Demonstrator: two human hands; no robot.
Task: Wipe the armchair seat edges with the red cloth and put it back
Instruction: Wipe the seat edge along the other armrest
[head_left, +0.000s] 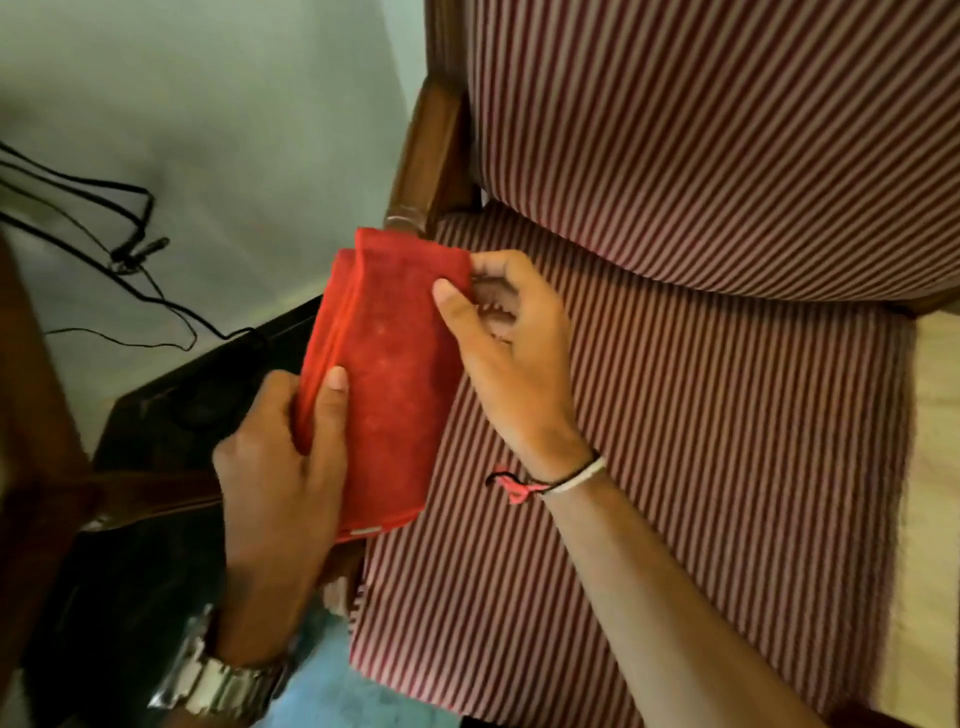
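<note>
A folded red cloth (395, 374) is held over the left edge of the armchair seat (675, 441), which is covered in red and white stripes. My left hand (280, 467) grips the cloth's lower left side, thumb on top. My right hand (504, 343) pinches the cloth's upper right edge between thumb and fingers. The striped backrest (701, 130) rises behind the seat. The wooden armrest (431, 150) stands just beyond the cloth's far end.
A dark wooden side table (171, 405) sits left of the chair. Black cables (130, 249) hang against the pale wall (234, 104). Blue floor (332, 686) shows below the seat's front left corner. A cream surface (935, 467) lies at the right.
</note>
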